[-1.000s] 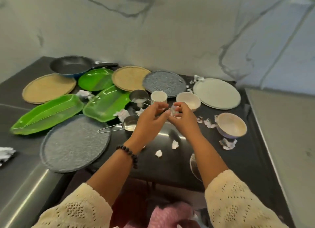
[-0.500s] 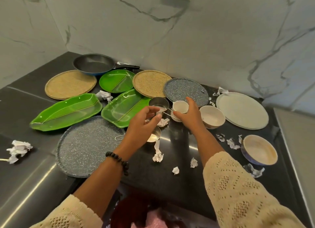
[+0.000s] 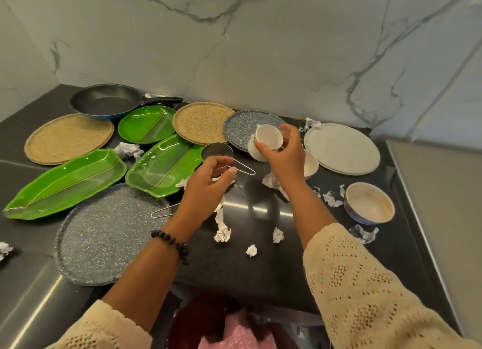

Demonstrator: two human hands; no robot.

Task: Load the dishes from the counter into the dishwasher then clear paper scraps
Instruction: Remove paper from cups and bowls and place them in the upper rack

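The right hand (image 3: 283, 153) holds a small white cup (image 3: 268, 137) up off the counter (image 3: 260, 265). The fingers curl round the cup, and it is tipped so its open mouth faces the camera. A second white cup seems to sit just behind it, but I cannot tell for sure.

The left hand (image 3: 208, 184) pinches the thin wire handle of a little metal cup (image 3: 217, 152). The thumb and fingers are closed on the wire. This metal cup is lifted just above the near green leaf dish (image 3: 159, 166).

Under the left wrist peeks the wire handle of another metal cup (image 3: 163, 211). It lies beside the big grey speckled plate (image 3: 104, 234).

A white bowl (image 3: 310, 163) sits just behind the right hand. A large white plate (image 3: 341, 148) is to its right. A blue bowl (image 3: 369, 202) stands near the counter's right edge.

Crumpled paper scraps (image 3: 223, 234) lie on the dark counter between the arms and near the blue bowl.

Farther back sit a long green leaf dish (image 3: 65, 181), a round green plate (image 3: 146, 124), two woven mats (image 3: 69, 137), a smaller grey plate (image 3: 242, 127) and a dark frying pan (image 3: 107, 101).
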